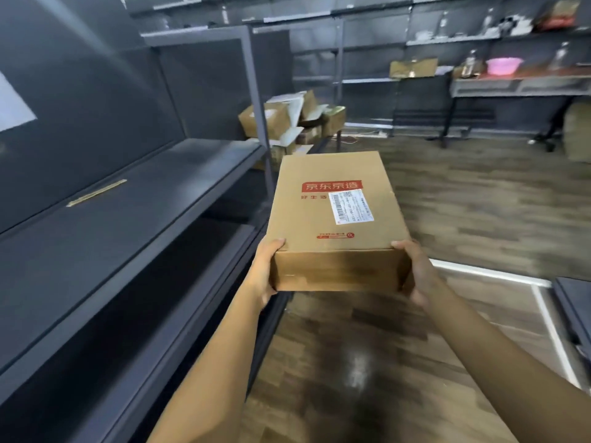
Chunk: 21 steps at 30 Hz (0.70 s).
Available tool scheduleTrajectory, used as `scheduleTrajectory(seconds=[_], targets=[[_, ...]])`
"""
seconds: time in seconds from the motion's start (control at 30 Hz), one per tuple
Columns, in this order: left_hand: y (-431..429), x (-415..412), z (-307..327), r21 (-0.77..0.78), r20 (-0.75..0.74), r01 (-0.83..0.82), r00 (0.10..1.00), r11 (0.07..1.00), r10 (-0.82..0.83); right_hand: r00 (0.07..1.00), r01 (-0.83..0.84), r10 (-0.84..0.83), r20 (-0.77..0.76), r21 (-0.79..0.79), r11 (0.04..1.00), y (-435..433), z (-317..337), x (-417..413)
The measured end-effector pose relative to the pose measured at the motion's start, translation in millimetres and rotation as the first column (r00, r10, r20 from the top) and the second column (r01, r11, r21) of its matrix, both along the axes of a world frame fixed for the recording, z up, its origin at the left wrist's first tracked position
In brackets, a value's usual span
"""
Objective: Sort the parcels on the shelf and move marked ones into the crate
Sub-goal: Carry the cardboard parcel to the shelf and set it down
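Observation:
A brown cardboard parcel (335, 219) with a red printed logo and a white barcode label on top is held out in front of me, above the wooden floor. My left hand (265, 270) grips its near left corner and my right hand (415, 273) grips its near right corner. The dark grey shelf (134, 199) runs along my left, and the board nearest me bears only a thin flat strip (96, 192). A pile of several more cardboard parcels (287, 123) lies beyond the shelf's far end. No crate is visible.
Wooden floor (463, 203) spreads ahead and to the right. A table (518, 84) with a pink bowl (503, 64) and bottles stands at the back right. More shelving lines the far wall. A dark object's edge (575, 308) shows at the right.

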<state>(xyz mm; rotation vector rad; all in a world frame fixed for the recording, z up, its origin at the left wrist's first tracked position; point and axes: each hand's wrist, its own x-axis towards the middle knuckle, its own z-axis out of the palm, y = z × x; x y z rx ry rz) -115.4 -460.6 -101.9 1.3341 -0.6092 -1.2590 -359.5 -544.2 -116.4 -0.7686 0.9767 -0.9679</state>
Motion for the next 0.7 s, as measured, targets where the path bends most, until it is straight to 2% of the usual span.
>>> scheduleTrajectory(seconds=[0.2, 0.5, 0.7], targets=[[-50.6, -39.7, -15.5, 0.022, 0.028, 0.057, 0.998, 0.998, -0.057, 0.994, 0.101, -0.103, 0.027, 0.082, 0.991, -27.1, -17.1, -45.4], [-140.8, -61.3, -44.0, 0.103, 0.047, 0.159, 0.985, 0.982, -0.164, 0.971, 0.236, -0.239, 0.024, 0.087, 0.968, -80.3, -35.4, -72.1], [-228.5, -62.1, -59.8, 0.055, 0.010, 0.230, 0.973, 0.972, -0.231, 0.939, 0.343, -0.344, 0.005, 0.072, 0.937, -150.6, -47.6, -74.4]])
